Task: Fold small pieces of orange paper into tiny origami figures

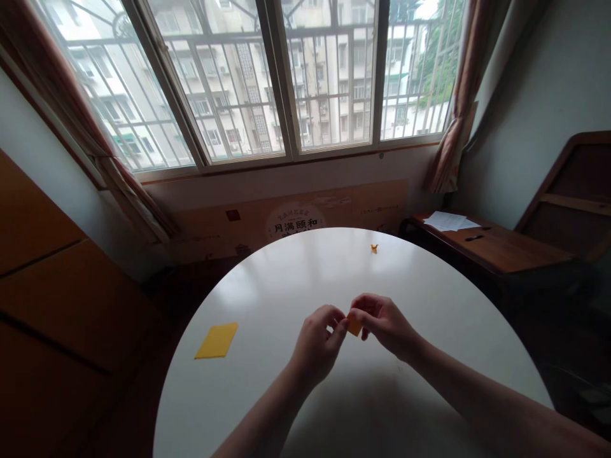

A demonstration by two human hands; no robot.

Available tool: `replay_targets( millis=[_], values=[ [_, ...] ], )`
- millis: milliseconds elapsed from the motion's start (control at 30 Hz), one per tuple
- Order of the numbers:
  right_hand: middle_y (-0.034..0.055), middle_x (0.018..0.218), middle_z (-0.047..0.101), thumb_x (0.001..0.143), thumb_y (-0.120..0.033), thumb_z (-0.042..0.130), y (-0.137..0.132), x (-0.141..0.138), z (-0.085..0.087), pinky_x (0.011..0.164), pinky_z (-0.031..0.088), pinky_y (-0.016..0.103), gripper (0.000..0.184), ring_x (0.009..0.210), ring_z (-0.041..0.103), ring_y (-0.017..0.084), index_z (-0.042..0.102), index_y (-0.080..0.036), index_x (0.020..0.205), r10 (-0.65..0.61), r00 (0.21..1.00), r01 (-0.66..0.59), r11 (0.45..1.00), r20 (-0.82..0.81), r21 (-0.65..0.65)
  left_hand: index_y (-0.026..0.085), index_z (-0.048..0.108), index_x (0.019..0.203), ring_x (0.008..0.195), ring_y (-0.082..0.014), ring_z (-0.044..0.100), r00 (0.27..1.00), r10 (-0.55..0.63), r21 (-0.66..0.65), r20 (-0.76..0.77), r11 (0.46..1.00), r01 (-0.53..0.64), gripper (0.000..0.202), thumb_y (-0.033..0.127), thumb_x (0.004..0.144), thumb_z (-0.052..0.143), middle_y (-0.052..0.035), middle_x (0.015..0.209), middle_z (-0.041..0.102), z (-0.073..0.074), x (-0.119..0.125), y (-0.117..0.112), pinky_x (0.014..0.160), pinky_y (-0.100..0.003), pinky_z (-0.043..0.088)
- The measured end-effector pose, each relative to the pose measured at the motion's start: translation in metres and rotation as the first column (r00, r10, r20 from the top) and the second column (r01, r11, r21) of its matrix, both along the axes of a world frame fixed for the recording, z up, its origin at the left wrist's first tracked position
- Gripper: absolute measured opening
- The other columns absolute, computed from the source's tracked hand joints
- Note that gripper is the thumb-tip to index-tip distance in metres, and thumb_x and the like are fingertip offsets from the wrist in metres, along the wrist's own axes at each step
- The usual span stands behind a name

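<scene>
Now, left hand (317,340) and right hand (384,321) pinch a small orange paper piece (354,326) over the white desk (429,305).
Fingertips meet, each nipping one side, just above the desk's middle; it should handle feather-light, thin and quick to crease, so grip edges and corners gently; small, folded, bright orange, mostly hidden by fingers; a flat yellow sheet (217,340) lies well apart to the left; a tiny orange figure (374,248) sits toward the far edge.

A home room: curtained window (286,76), round white table (429,299), wooden bench (501,248)
</scene>
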State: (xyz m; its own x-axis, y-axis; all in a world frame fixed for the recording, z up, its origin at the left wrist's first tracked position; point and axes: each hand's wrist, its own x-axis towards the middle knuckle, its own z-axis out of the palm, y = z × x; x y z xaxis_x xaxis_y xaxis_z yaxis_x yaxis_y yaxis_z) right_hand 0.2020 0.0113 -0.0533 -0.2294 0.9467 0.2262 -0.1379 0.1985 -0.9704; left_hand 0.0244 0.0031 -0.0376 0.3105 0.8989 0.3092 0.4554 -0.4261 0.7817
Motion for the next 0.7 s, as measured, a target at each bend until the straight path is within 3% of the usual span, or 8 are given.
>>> replay_targets(
  millis=[300, 433, 700],
  values=[
    [0.0019, 0.073, 0.065, 0.081, -0.041, 0.076, -0.0027, 0.0012, 0.0067, 0.044, 0.048, 0.021, 0.028, 0.062, 0.059, 0.014, 0.067, -0.015, 0.084, 0.039, 0.999, -0.040, 0.997, -0.016, -0.071, 0.017, 0.060, 0.073, 0.064, -0.0156, 0.056, 0.995, -0.017, -0.054, 0.096, 0.998, 0.022, 0.028, 0.040, 0.090, 0.058, -0.0034, 0.070, 0.062, -0.0045, -0.0041, 0.0058, 0.055, -0.025, 0.044],
    [0.0010, 0.072, 0.064, 0.080, -0.038, 0.075, -0.0035, -0.0007, 0.0079, 0.043, 0.046, 0.020, 0.025, 0.060, 0.057, 0.013, 0.065, -0.014, 0.083, 0.077, 0.997, -0.076, 0.994, 0.004, -0.072, 0.017, 0.063, 0.077, 0.066, -0.0154, 0.057, 0.994, -0.071, -0.053, 0.081, 0.996, 0.076, 0.017, 0.030, 0.086, 0.059, -0.0036, 0.073, 0.063, -0.0033, -0.0046, 0.0044, 0.057, -0.024, 0.044],
    [-0.0040, 0.064, 0.053, 0.074, -0.024, 0.063, -0.0058, -0.0063, 0.0043, 0.038, 0.044, 0.018, 0.009, 0.054, 0.052, 0.011, 0.057, -0.017, 0.073, 0.123, 0.992, -0.118, 0.988, 0.042, -0.104, 0.017, 0.061, 0.069, 0.065, -0.0150, 0.053, 0.990, -0.132, 0.010, 0.040, 0.991, 0.132, 0.026, 0.028, 0.090, 0.053, -0.0028, 0.069, 0.058, -0.0003, -0.0029, 0.0012, 0.059, -0.025, 0.041]
  ],
)
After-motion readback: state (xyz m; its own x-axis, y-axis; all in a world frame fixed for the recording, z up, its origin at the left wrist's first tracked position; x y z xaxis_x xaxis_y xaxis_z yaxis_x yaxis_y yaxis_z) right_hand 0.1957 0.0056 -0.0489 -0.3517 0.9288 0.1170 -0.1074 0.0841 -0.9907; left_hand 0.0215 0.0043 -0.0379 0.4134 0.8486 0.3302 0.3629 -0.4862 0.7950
